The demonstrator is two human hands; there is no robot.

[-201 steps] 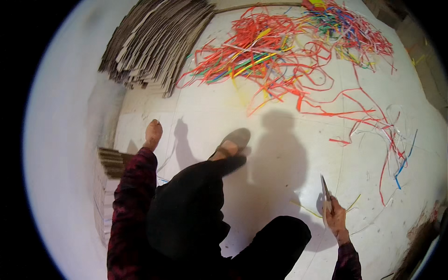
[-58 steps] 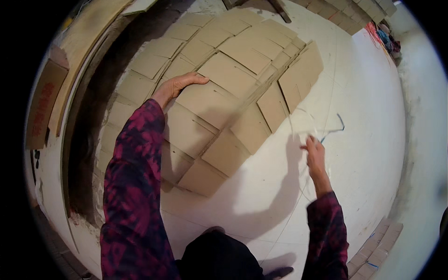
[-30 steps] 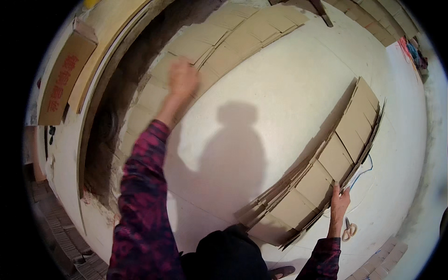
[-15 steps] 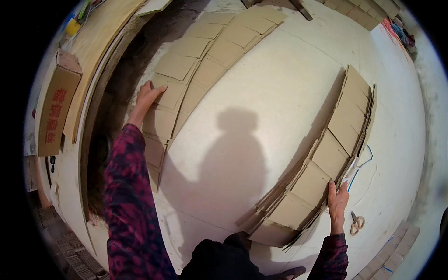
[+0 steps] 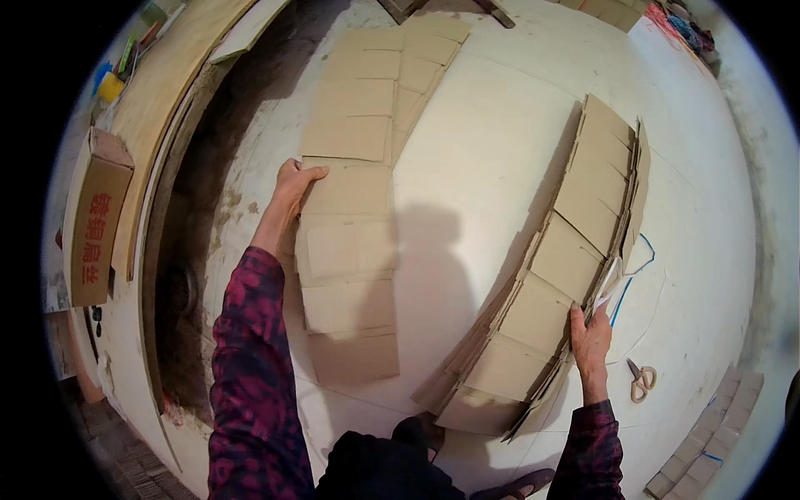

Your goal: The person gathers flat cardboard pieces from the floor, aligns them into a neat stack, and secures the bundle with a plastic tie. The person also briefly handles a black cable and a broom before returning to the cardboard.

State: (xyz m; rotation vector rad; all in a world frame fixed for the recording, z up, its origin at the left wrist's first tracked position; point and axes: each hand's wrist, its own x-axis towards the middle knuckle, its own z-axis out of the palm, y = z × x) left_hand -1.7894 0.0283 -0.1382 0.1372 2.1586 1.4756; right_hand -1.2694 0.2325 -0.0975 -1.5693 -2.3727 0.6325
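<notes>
A long slotted cardboard strip (image 5: 346, 196) lies on the pale floor at left, overlapping another strip (image 5: 433, 52) that fans out at its far end. My left hand (image 5: 297, 187) pinches its left edge, thumb on top and fingers mostly hidden underneath. To the right, a curved stack of similar strips (image 5: 567, 242) reaches toward my feet. My right hand (image 5: 592, 337) grips the right edge of that stack, thumb on the cardboard. A thin white piece (image 5: 611, 279) sticks out by its fingers; whether the hand also holds it I cannot tell.
Scissors (image 5: 642, 382) and blue strapping (image 5: 621, 302) lie right of the stack. A raised wooden bench (image 5: 162, 108) runs along the left, carrying a cardboard box (image 5: 96, 221). More bundled cardboard (image 5: 708, 433) sits at lower right. My shoe (image 5: 521, 486) is close to the stack's near end.
My left hand has moved right, swinging the left strip's near end rightward so that it lies straighter over the other strip. My right hand stays at the stack's edge. The view has shifted slightly.
</notes>
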